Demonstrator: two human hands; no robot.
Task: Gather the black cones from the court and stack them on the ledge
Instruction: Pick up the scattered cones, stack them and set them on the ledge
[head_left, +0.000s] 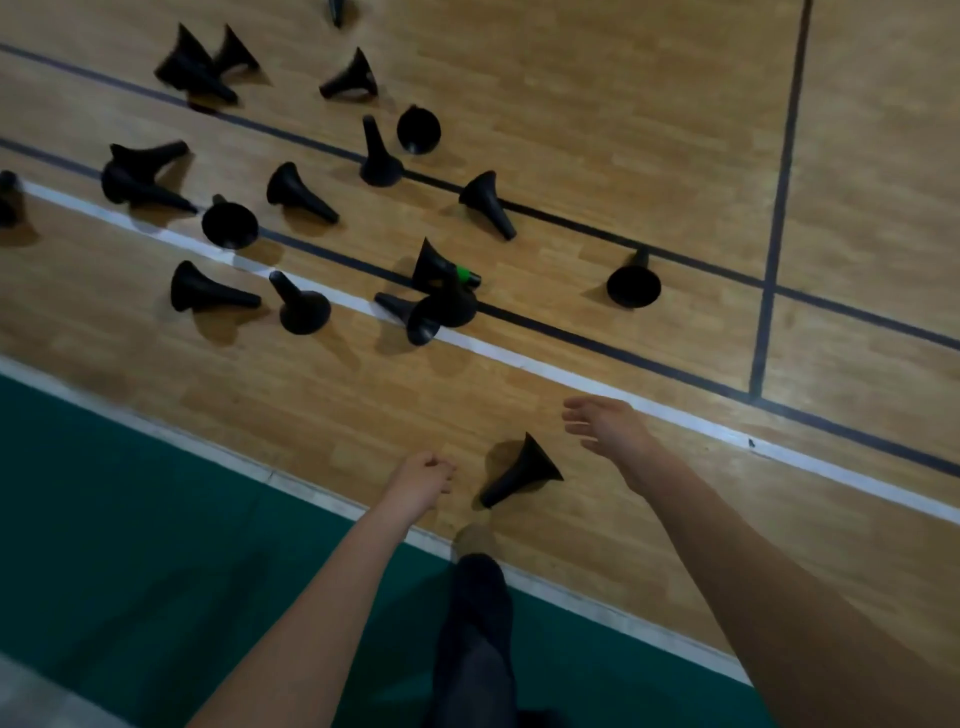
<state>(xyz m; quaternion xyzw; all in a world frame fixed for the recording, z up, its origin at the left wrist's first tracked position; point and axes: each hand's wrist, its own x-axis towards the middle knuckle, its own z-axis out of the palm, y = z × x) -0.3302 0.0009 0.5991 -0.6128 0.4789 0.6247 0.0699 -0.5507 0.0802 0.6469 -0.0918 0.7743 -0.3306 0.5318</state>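
Two grips, both empty: my left grip (421, 480) is curled into a fist, and my right grip (605, 426) is spread with its fingers straight. Between them a black flared cone (522, 473) lies on its side on the wooden court floor (623, 130), near the floor's edge at the green border (130, 493). More black cones (301, 193) lie scattered farther out, around the white line (519, 358).

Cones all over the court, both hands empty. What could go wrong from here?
1. The nearest cone lies on its side right ahead of the foot; a step could kick it rolling away from the right hand.
2. A small green object sits among the piled cones by the white line and might get scooped into a stack.
3. The cone at the left edge is cut off by the frame, easy to miss.
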